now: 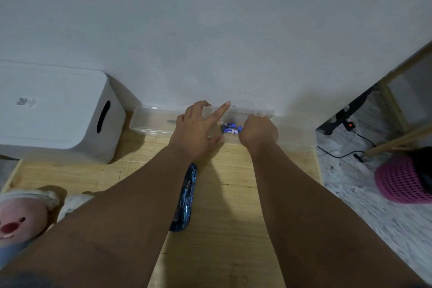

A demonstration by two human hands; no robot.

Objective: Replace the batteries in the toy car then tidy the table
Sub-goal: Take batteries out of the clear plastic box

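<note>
A pale wall (210,18) fills the upper half of the head view, and a light wooden table (233,217) runs up to it from the bottom centre. Along the foot of the wall, at mid-frame, lies a clear plastic box (154,121) with a few blue batteries (230,128) inside it.

Both arms reach up the frame to that box. The left hand (198,128) is spread, its index finger straight and pointing to the upper right while the other fingers lie over the box's far rim, probably to steady it. The right hand (258,132) shows only its back. Its fingers curl down just right of the batteries (whether they pinch one, I cannot tell).

The toy car (187,194), blue, lies on the table between the forearms at lower centre, partly hidden under the left one. It seems parked within reach.

A white bin (53,110) stands at the left, close beside the box's end. A plush toy (21,215) sits in the lower left corner. At the right, off the table, are a pink basket (402,180) and a power strip (350,125) on the floor. The left forearm lies right over the car, so it would be in the way of reaching it.
</note>
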